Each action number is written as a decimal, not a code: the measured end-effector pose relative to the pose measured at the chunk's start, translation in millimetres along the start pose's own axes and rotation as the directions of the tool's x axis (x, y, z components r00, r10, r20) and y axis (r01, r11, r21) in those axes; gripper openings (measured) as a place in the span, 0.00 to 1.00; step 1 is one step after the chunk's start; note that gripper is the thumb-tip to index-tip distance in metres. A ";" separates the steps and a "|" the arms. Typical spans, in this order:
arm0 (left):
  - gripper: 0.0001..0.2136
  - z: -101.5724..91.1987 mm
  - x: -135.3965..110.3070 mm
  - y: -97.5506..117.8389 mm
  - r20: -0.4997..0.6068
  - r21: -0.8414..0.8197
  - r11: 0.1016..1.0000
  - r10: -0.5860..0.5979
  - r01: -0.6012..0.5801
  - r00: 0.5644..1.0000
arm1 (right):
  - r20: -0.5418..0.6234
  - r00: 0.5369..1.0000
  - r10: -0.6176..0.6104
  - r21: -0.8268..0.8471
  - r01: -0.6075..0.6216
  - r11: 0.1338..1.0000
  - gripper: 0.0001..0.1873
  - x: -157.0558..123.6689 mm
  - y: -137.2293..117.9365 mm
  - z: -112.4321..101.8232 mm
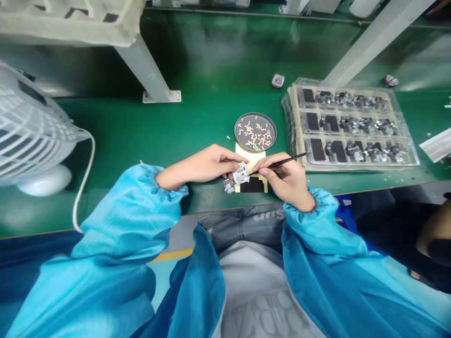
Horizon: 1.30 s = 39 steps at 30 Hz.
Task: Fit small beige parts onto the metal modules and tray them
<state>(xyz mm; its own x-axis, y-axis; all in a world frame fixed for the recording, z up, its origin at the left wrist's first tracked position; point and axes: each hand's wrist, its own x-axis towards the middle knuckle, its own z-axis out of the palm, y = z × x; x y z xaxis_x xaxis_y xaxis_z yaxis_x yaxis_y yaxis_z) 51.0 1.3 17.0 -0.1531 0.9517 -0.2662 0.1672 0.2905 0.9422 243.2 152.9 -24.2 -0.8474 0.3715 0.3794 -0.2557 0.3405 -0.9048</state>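
Note:
My left hand [206, 164] pinches a small silver metal part [241, 173] just above the green bench. My right hand [285, 178] grips thin black tweezers [287, 161] like a pen, their tip touching that part. Under both hands lies a beige card with a black patch [252, 184]. A second small metal piece [229, 186] rests beside the card's left edge. Just beyond the card sits a round perforated dish [255, 132] holding several tiny tan pieces.
A clear plastic tray [352, 126] with rows of metal parts and black pads lies to the right. A white fan [31, 131] and its cable [83, 183] stand at the left. White frame legs [148, 70] rise behind. Another person's arm [431, 234] shows at the right edge.

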 end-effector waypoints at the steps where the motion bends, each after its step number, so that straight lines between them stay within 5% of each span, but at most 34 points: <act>1: 0.12 -0.7 -0.1 -0.3 -0.004 -0.002 1.000 -0.007 0.007 1.000 | 0.001 0.999 0.044 0.065 -0.044 0.997 0.08 -0.2 -0.4 -0.6; 7: 0.13 -3.2 0.4 -4.8 0.023 -0.059 0.998 0.003 -0.002 1.000 | 0.078 0.986 0.145 0.217 -0.159 0.963 0.14 -6.0 -10.0 -14.1; 10: 0.15 -3.1 3.9 -8.1 -0.082 -0.144 0.989 0.004 -0.016 0.997 | 0.087 0.988 0.126 0.213 -0.142 0.967 0.11 -7.6 -22.3 -20.4; 14: 0.20 -4.4 9.2 -11.2 -0.315 -0.233 0.965 0.044 -0.122 0.948 | 0.135 0.986 0.101 -0.134 -0.083 0.987 0.12 -2.5 -34.1 -9.9; 18: 0.18 -6.9 11.6 -13.4 -0.465 -0.268 0.945 0.046 -0.190 0.884 | 0.336 0.934 0.119 -0.560 0.096 0.823 0.11 8.2 -33.6 16.3; 22: 0.18 -7.1 12.4 -16.1 -0.483 -0.263 0.946 0.041 -0.190 0.875 | 0.462 0.869 0.177 -0.664 0.207 0.719 0.14 19.9 -34.7 30.5; 29: 0.18 -2.4 9.2 -13.1 -0.478 -0.262 0.946 0.043 -0.189 0.877 | 0.519 0.835 0.182 -0.503 0.126 0.855 0.13 17.4 -43.5 33.6; 33: 0.18 -2.5 8.0 -10.0 -0.462 -0.274 0.948 0.018 -0.163 0.886 | 0.440 0.888 0.130 -0.336 0.029 0.941 0.05 16.1 -41.9 32.1; 36: 0.17 -3.9 7.9 -9.1 -0.457 -0.313 0.935 0.005 -0.166 0.890 | 0.232 0.961 0.149 -0.164 -0.113 0.980 0.07 26.0 -37.7 25.7; 39: 0.16 -4.1 7.0 -8.6 -0.460 -0.361 0.913 0.003 -0.190 0.888 | 0.036 0.984 0.174 -0.030 -0.173 0.984 0.12 40.9 -30.4 18.8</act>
<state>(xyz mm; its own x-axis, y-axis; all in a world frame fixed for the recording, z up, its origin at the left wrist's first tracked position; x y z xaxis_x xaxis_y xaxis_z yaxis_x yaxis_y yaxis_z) 44.5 5.0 7.8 -0.5833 0.8001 -0.1403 -0.1703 0.0484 0.9842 207.6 141.5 15.1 -0.8953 0.3935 0.2085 -0.0908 0.2970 -0.9505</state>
